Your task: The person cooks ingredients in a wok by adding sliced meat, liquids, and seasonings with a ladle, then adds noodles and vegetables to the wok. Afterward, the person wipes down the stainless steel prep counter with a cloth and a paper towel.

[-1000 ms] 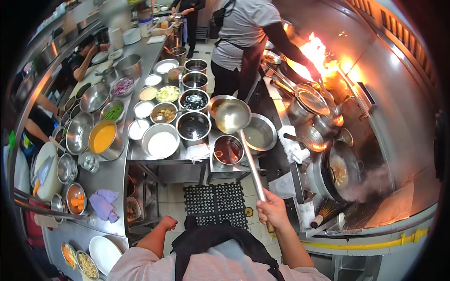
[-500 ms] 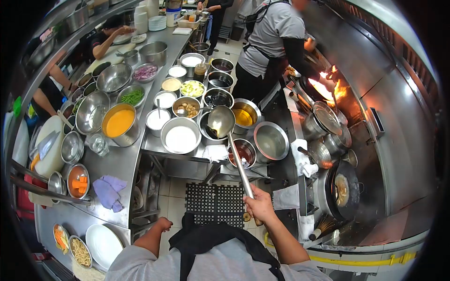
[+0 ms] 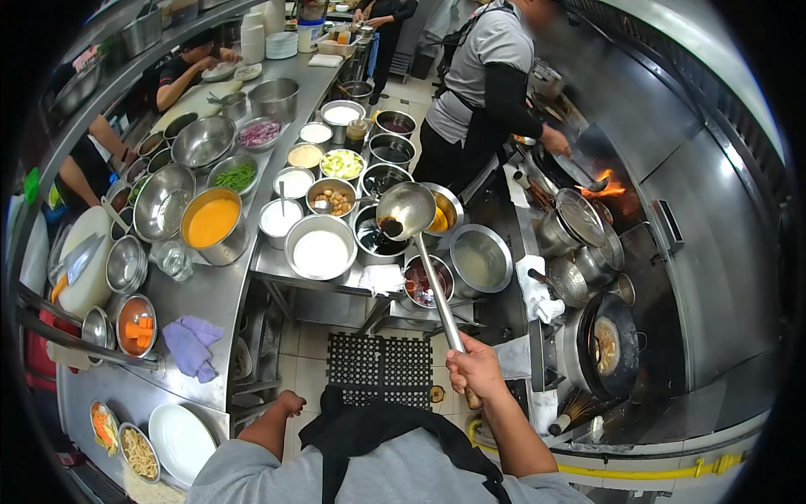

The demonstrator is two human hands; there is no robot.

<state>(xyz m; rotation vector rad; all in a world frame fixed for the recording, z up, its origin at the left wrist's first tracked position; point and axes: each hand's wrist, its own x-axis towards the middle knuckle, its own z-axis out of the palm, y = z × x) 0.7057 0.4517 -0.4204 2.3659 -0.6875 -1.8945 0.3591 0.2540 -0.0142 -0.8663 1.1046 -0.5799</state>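
My right hand (image 3: 476, 368) is wrapped round the wooden-ended handle of a long steel ladle (image 3: 438, 290). The ladle's bowl hovers over the sauce pots, with a little dark liquid at its lower edge. Under and beside it stand a pot of dark sauce (image 3: 378, 233), a pot of yellow oil (image 3: 445, 220) and a pot of reddish sauce (image 3: 426, 281). My left hand (image 3: 290, 404) hangs low beside the counter, its fingers curled and nothing visible in them.
A wok (image 3: 617, 349) holding liquid sits on the range at right. Beyond it, a co-worker (image 3: 478, 84) holds a ladle by a flame (image 3: 606, 185). White powder fills a large bowl (image 3: 321, 252). A purple cloth (image 3: 193, 346) lies on the left counter; a perforated mat (image 3: 379, 370) covers the floor.
The ladle has shifted right with my right hand, its bowl now partly over the oil pot. The co-worker's flame has shrunk, and that person's arm has moved. My left hand stays low.
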